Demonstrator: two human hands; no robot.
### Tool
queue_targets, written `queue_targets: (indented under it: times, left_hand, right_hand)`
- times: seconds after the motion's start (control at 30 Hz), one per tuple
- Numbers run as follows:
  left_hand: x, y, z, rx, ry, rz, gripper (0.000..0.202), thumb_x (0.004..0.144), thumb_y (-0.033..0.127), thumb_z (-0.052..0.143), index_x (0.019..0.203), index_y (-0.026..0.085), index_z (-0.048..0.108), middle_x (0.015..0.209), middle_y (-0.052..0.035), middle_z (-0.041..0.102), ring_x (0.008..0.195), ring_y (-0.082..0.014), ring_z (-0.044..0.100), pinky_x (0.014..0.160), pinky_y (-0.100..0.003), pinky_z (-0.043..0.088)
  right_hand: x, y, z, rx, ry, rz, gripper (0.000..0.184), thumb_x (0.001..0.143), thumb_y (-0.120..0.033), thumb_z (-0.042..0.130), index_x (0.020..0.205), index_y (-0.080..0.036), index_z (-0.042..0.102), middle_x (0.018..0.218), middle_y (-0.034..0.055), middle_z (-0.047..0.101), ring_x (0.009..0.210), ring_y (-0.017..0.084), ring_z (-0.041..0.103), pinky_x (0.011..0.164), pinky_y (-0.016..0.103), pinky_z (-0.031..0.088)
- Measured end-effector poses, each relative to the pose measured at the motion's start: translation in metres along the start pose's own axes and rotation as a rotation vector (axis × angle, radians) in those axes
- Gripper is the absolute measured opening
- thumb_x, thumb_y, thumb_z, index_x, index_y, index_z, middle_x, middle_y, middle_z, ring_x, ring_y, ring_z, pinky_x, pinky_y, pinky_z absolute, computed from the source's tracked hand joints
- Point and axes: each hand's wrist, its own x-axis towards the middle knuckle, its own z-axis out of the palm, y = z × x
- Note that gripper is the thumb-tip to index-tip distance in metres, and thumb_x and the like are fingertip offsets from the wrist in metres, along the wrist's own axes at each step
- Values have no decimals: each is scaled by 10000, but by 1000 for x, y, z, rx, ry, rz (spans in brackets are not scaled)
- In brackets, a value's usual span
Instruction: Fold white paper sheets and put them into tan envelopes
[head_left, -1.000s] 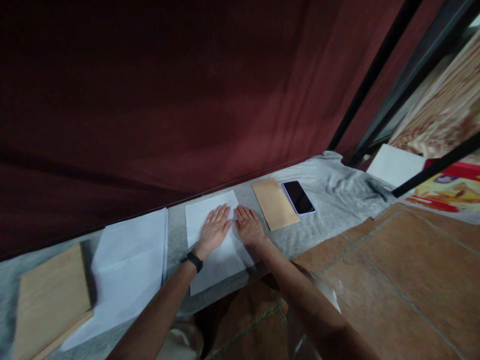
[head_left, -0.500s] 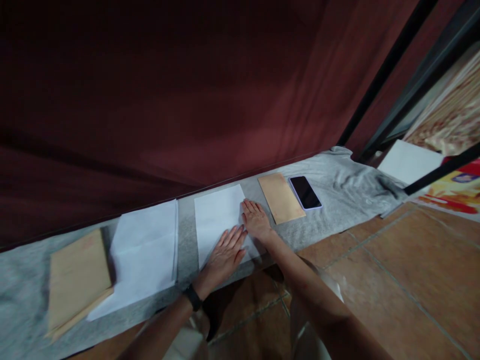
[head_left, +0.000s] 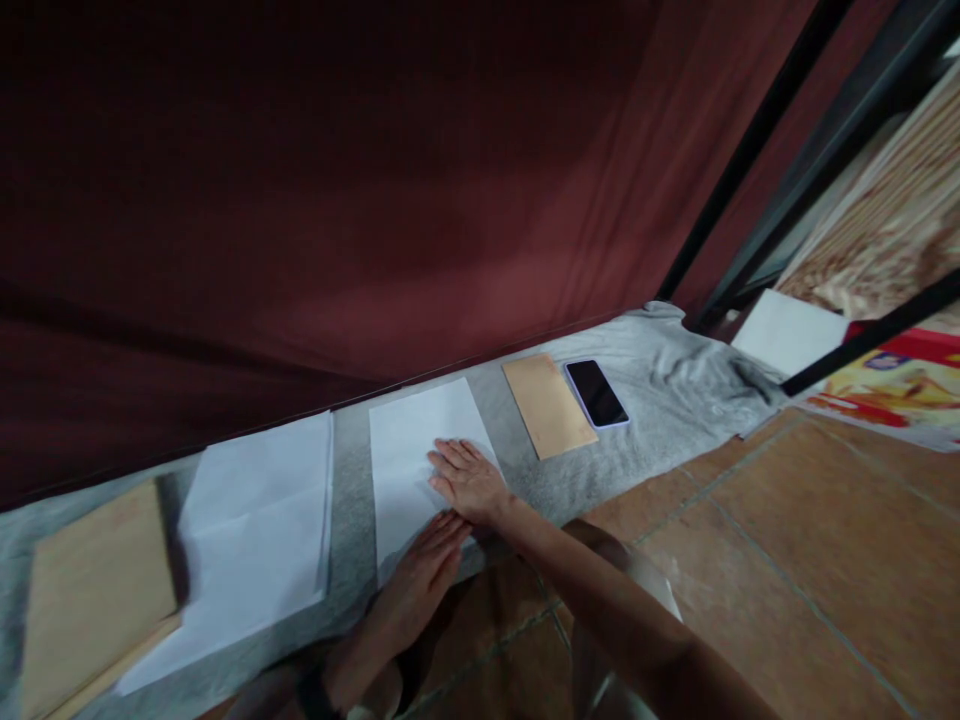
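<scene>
A white sheet of paper (head_left: 416, 435) lies on the grey cloth in front of me, with a faint crease across it. My right hand (head_left: 471, 483) rests flat on its middle, fingers stretched out to the left. My left hand (head_left: 427, 565) lies at the near edge of the same sheet, fingers extended and tips just under my right hand. Neither hand grips anything. Right of the sheet is a brown envelope (head_left: 549, 405), and beside that a phone (head_left: 598, 393) with a dark screen and pale purple case.
Left of the sheet lies a stack of white paper (head_left: 259, 520), then a pile of brown envelopes (head_left: 101, 580). Grey cloth (head_left: 675, 375) covers the narrow bench. Behind it hangs a dark red curtain (head_left: 420, 200). Black bars (head_left: 757, 140), a white box (head_left: 791, 328) and tiled floor (head_left: 780, 560) are at right.
My right hand has slid left from the sheet's right edge to its middle. My left hand has drawn back toward the near edge. The view has shifted slightly to the right.
</scene>
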Motion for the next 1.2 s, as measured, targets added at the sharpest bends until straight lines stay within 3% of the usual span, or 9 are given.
queue_targets:
  times: [0.07, 0.13, 0.23, 0.33, 0.53, 0.8, 1.07, 1.2]
  left_hand:
    - [1, -5, -8, -131, 103, -106, 424, 1067, 335, 336, 1305, 260, 679, 1365, -43, 690, 1271, -180, 641, 1120, -393, 524]
    - [10, -11, -15, -129, 211, -197, 428, 1065, 356, 341, 1332, 250, 658, 1396, -54, 667, 1307, -203, 616, 1140, -416, 504]
    - [36, -20, -18, 37, 294, -238, 513, 1060, 405, 345, 1500, 187, 492, 1593, -130, 461, 1477, -262, 431, 1215, -508, 392]
    - [58, -30, -12, 227, 263, -251, 580, 1061, 424, 315, 1546, 120, 407, 1651, -195, 332, 1551, -321, 269, 1231, -594, 305]
    - [59, -33, -7, 437, 231, -268, 643, 1053, 456, 298, 1563, 71, 365, 1615, -219, 388, 1540, -324, 299, 1240, -563, 283]
    - [52, -32, -19, 502, 156, -376, 722, 1036, 546, 307, 1570, 63, 363, 1634, -215, 341, 1542, -321, 298, 1254, -556, 243]
    - [33, -49, -26, 499, 138, -449, 786, 1018, 568, 366, 1575, 16, 323, 1652, -232, 288, 1549, -335, 271, 1259, -512, 254]
    - [30, -48, -31, 495, 177, -483, 772, 1024, 538, 362, 1564, -13, 326, 1641, -245, 310, 1550, -341, 265, 1265, -519, 243]
  right_hand:
    - [-3, 3, -3, -21, -8, -14, 478, 1073, -400, 431, 1476, -167, 542, 1598, 101, 450, 1481, 246, 421, 1246, 447, 314]
    - [-6, 6, -6, -32, -11, -17, 481, 1068, -398, 448, 1490, -180, 525, 1603, 100, 440, 1490, 245, 405, 1248, 460, 308]
    - [-8, 7, -10, -33, -14, -19, 488, 1069, -395, 444, 1509, -194, 504, 1614, 93, 424, 1499, 246, 391, 1253, 464, 297]
    - [-9, 8, -10, -35, -23, -29, 496, 1068, -380, 440, 1526, -195, 483, 1621, 82, 417, 1502, 257, 385, 1257, 464, 287]
    - [-12, 15, -8, -78, 1, -7, 489, 1065, -373, 436, 1518, -199, 498, 1627, 89, 402, 1504, 254, 383, 1256, 462, 281]
    - [-19, 33, -12, -189, 22, 54, 517, 1064, -379, 428, 1542, -184, 463, 1617, 102, 414, 1492, 257, 405, 1244, 465, 303]
    - [-34, 52, -22, -251, 10, 95, 553, 1060, -369, 407, 1547, -107, 439, 1598, 146, 434, 1488, 279, 406, 1232, 480, 324]
    - [-38, 50, -28, -236, 14, 104, 568, 1063, -367, 387, 1552, -80, 421, 1602, 164, 426, 1498, 289, 389, 1236, 494, 317]
